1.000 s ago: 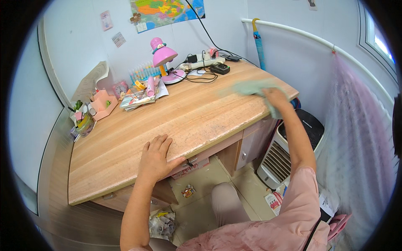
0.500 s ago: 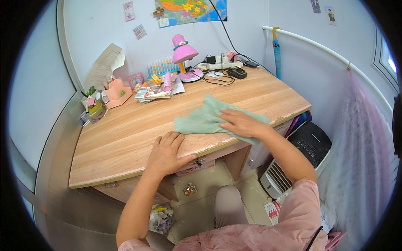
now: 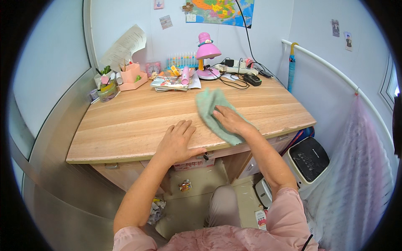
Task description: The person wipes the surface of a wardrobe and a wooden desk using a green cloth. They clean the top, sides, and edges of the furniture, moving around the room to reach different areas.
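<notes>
Pale wall panels (image 3: 121, 14) back a wood-grain desk (image 3: 121, 125) bearing a pink desk lamp (image 3: 208, 51). In front of the lamp, the right hand (image 3: 230, 119) lies on a green cloth (image 3: 206, 108) — fingers nearly straight; whether they pinch it, I cannot tell. Further left, the left hand (image 3: 176, 140) rests empty, fingers spread. Flat, even palm pressure should wipe best — clear of the magazines (image 3: 167, 83) left of the lamp.

The right hand (image 3: 230, 120) has brought the cloth (image 3: 206, 108) in from the surface's (image 3: 134, 125) three o'clock end toward its middle. The cloth's end, beside the left hand (image 3: 175, 142) half a second ago, now points toward eleven o'clock, apart from it.
</notes>
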The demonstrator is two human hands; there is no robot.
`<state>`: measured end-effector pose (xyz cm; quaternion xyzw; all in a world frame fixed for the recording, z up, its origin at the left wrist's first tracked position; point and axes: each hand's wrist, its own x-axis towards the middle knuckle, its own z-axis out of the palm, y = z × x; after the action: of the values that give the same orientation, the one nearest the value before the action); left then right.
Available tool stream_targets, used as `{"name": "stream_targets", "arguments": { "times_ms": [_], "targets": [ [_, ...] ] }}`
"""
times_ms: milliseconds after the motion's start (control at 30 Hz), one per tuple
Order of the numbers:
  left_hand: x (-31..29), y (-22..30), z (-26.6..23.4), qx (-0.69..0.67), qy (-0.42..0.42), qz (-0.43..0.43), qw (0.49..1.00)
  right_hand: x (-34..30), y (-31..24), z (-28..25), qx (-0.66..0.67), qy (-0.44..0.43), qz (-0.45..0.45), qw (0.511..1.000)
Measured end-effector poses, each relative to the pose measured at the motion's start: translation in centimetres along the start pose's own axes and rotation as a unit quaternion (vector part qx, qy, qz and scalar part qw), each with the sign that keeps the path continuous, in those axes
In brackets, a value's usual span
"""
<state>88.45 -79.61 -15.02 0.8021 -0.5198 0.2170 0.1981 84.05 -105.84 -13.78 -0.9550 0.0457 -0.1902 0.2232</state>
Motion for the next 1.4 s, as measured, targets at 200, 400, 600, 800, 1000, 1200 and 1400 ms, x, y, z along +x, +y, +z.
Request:
{"name": "stream_targets", "arguments": {
  "times_ms": [200, 400, 600, 800, 1000, 1200, 1400],
  "targets": [
    [0.7, 0.6, -0.8, -0.012, 0.108, 0.010, 0.994, -4.0, 7.0, -5.9, -0.200, 0.179, -0.025, 0.963],
    [9.1, 9.1, 4.7, 0.017, -0.096, -0.198, 0.975, -4.6, 9.8, -5.2, -0.150, 0.167, 0.080, 0.971],
    [12.6, 5.6, 5.3, 0.023, -0.266, -0.014, 0.963, -4.5, 9.4, -5.2, -0.131, 0.181, 0.076, 0.972],
    [7.8, -8.1, 2.0, 0.100, -0.271, -0.244, 0.926, -4.8, 10.3, -5.7, -0.124, 0.175, 0.080, 0.973],
    [0.6, -15.8, -6.5, 0.116, -0.245, -0.460, 0.846, -4.6, 9.8, -4.8, -0.153, 0.167, 0.084, 0.970],
    [3.1, 0.8, 2.1, 0.072, -0.182, -0.051, 0.979, -4.5, 9.2, -4.7, -0.200, 0.099, 0.117, 0.968],
    [0.7, -0.3, -0.5, 0.097, -0.182, -0.114, 0.972, -4.2, 12.5, -4.6, -0.200, 0.131, 0.064, 0.969]
  ]
}}
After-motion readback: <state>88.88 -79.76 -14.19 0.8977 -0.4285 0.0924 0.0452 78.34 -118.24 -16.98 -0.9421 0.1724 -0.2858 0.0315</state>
